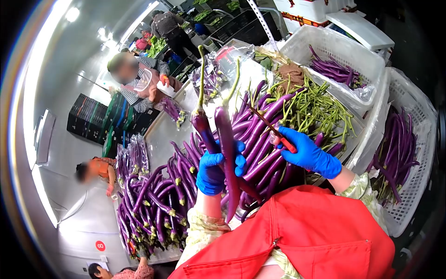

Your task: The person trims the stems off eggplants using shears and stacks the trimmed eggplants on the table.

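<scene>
My left hand [217, 168], in a blue glove, is wrapped round two purple eggplants [225, 135] held upright, their long green stems pointing up. My right hand [304, 151], also gloved in blue, grips the red handle of a knife [267, 122] whose thin dark blade points up and to the left. Long eggplants [260, 144] lie in a heap behind and between my hands. Beyond my right hand, cut green stems [318, 109] form a pile. A larger heap of eggplants [158, 209] with green caps covers the table to the left.
White crates [297, 39] holding eggplants stand at the back right and far right. A co-worker [139, 81] works across the table, others at the left edge. Bagged eggplants [132, 158] lie at the table's left side. Dark crates [90, 121] are stacked beyond.
</scene>
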`<action>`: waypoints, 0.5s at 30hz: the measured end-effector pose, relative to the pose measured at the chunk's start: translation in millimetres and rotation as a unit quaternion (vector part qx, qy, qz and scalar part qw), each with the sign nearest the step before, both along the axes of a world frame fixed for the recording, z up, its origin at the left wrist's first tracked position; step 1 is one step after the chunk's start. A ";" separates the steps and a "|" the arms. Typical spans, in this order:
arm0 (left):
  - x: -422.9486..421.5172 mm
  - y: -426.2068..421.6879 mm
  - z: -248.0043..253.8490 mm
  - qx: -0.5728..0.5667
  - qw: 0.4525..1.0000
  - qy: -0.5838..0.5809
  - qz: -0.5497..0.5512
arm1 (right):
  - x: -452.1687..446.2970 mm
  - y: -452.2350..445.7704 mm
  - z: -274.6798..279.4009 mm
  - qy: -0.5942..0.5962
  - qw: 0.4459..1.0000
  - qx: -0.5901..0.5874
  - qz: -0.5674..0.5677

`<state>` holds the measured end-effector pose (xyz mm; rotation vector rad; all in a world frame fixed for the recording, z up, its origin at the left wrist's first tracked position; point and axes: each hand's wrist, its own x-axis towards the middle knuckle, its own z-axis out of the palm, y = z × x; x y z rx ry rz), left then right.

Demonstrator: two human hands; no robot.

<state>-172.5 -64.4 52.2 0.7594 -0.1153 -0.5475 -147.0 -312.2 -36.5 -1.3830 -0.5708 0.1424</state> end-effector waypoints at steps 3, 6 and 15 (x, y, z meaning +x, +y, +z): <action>-3.6 -2.6 -3.3 0.002 0.999 0.035 -0.036 | 2.1 2.4 0.9 -0.021 0.998 -0.042 -0.029; -11.7 -13.9 -5.2 0.011 0.997 0.067 -0.049 | 9.5 6.9 2.5 -0.061 0.995 -0.062 -0.050; -19.9 -12.1 -12.6 -0.025 0.994 0.100 -0.024 | 4.4 -0.3 5.9 0.005 1.000 0.000 0.007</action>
